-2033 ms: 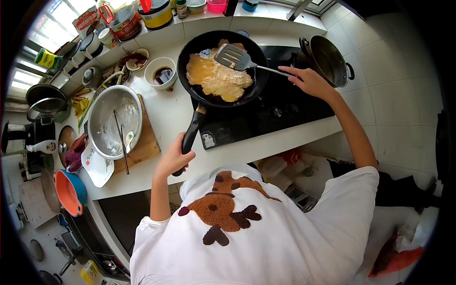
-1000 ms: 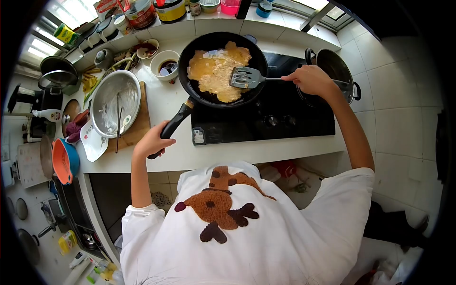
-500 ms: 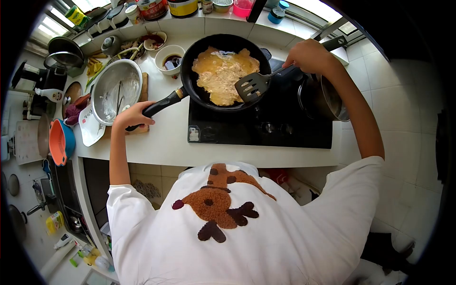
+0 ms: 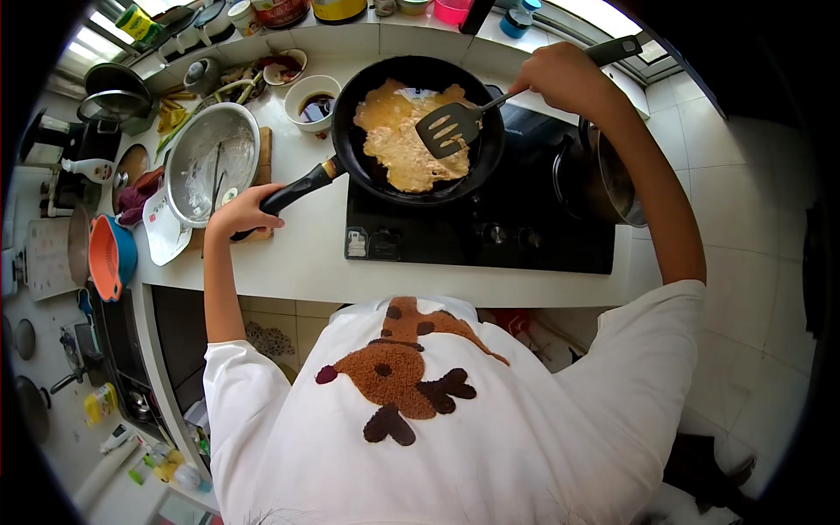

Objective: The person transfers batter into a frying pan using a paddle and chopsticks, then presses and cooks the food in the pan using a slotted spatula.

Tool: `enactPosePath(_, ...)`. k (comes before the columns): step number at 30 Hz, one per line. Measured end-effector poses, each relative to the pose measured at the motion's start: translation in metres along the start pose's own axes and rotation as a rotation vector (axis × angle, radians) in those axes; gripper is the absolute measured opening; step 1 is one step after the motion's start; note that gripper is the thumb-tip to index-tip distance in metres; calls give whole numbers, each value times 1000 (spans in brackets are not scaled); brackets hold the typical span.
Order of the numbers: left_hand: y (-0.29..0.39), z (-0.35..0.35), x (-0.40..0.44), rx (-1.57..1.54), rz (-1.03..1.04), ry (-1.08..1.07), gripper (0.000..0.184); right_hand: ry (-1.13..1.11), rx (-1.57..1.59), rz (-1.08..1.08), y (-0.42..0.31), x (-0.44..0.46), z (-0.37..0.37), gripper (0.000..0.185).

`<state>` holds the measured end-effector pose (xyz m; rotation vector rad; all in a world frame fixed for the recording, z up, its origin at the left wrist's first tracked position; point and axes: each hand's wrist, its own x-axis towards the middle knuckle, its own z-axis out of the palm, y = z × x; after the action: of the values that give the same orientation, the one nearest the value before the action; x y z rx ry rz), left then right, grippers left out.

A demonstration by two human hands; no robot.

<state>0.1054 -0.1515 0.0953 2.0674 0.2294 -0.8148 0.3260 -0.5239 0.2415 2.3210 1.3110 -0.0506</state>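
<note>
My left hand point(image 4: 242, 213) is closed around the black handle of a frying pan point(image 4: 359, 175) on the cooktop. A yellowish-brown, uneven pancake-like piece of food point(image 4: 398, 157) lies in the pan. My right hand point(image 4: 564, 79) grips the handle of a dark slotted spatula point(image 4: 449, 131) from the right side. The spatula's blade is over the right part of the food; whether it presses on it I cannot tell. Left of the pan stands a white bowl of dark liquid point(image 4: 316, 108).
A metal mixing bowl point(image 4: 185, 162) with chopsticks sits near my left hand, partly on a wooden board point(image 4: 265, 157). A pot point(image 4: 604, 179) stands at the right of the black cooktop point(image 4: 420, 241). An orange and blue basket point(image 4: 107, 258) is at the left. Jars line the back ledge.
The spatula blade has shifted left and upward in view, from the pan's right edge to over the food. My right hand has risen slightly. My left hand keeps its hold on the pan handle.
</note>
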Motion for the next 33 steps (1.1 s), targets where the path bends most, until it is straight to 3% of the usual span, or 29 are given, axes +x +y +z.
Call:
enactPosePath(4,0,0,0,-2,-13,5,57,-74,41,-80,-4,4,4,37)
enactPosePath(9,5,1,-3,-9,-10,12,57,-161,120,-2,2,14,19,39)
enactPosePath(18,7,1,-4,-11,10,3,56,-128,210,82,7,1,7,34)
enactPosePath(21,7,1,-5,-2,11,15,56,-115,197,-70,-1,3,18,32)
enactPosePath(28,1,2,-2,-15,19,22,56,3,143,-30,11,4,36,26)
enactPosePath(30,0,2,-1,-3,29,21,56,80,-15,26,18,-1,24,24)
enactPosePath(33,1,1,-1,-4,15,9,56,-24,-22,29,24,4,27,24)
